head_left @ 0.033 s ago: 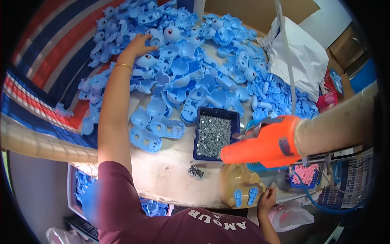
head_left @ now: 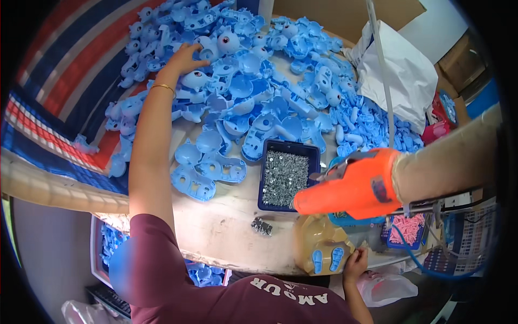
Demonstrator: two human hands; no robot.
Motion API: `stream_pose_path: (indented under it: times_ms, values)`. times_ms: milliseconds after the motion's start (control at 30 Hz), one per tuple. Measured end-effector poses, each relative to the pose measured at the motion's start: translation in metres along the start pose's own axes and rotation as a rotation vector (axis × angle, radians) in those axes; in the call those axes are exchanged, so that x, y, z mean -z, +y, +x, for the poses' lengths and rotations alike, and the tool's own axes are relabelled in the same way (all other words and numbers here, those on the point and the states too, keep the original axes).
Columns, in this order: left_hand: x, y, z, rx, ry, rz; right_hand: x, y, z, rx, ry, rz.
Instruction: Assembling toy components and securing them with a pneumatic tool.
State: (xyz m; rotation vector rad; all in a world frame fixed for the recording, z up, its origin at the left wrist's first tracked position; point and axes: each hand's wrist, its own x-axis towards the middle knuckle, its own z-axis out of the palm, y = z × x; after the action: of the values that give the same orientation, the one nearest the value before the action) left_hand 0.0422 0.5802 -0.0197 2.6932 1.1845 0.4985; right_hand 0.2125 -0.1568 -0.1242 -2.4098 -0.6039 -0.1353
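My left hand (head_left: 188, 60) reaches far into the heap of blue plastic toy shells (head_left: 240, 86). Its thumb stands apart from the fingers, and the fingertips meet the parts beside a round blue head piece with an eye (head_left: 228, 42). At the near edge of the table, my right hand (head_left: 354, 263) is curled against the right side of a tan moulded fixture (head_left: 315, 237). Whatever its fingers pinch there is too small to make out. Two small blue sole-shaped parts (head_left: 336, 259) sit in the fixture.
A dark blue tray of small screws (head_left: 286, 178) stands mid-table, with a small pile of dark metal bits (head_left: 261, 227) before it. An orange-covered tool (head_left: 350, 189) juts in from the right. Beyond are small blue parts (head_left: 372, 127), a white bag (head_left: 399, 75) and a basket of pink pieces (head_left: 406, 229).
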Motion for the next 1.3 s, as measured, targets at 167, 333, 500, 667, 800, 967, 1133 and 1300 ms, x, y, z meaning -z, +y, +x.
stream_pose_path:
  times_ms: [167,333,500,667,800,967,1133,1300]
  values:
    - [0.024,-0.002,-0.019,-0.082,0.049,-0.053,-0.001,0.001,0.003,0.010,-0.015,0.002]
    - [0.046,0.023,-0.049,-0.128,0.046,-0.033,-0.006,0.011,0.001,0.058,0.020,0.000]
    - [0.059,0.039,-0.072,-0.110,0.113,-0.113,-0.011,0.023,0.001,0.105,0.057,0.047]
    - [0.059,0.040,-0.100,-0.015,0.290,-0.496,-0.010,0.024,0.001,0.154,0.098,0.119]
    - [0.069,0.048,-0.130,0.249,0.219,-0.882,-0.009,0.020,0.002,0.184,0.085,0.112]
    - [0.081,0.105,-0.204,0.183,0.210,-1.423,-0.006,0.010,0.003,0.191,0.070,0.164]
    - [0.068,0.167,-0.309,-0.051,-0.007,-1.651,0.003,0.017,0.003,0.148,-0.037,0.364]
    - [0.037,0.218,-0.422,-0.081,-0.145,-1.803,0.030,-0.011,0.003,0.165,-0.051,0.589]
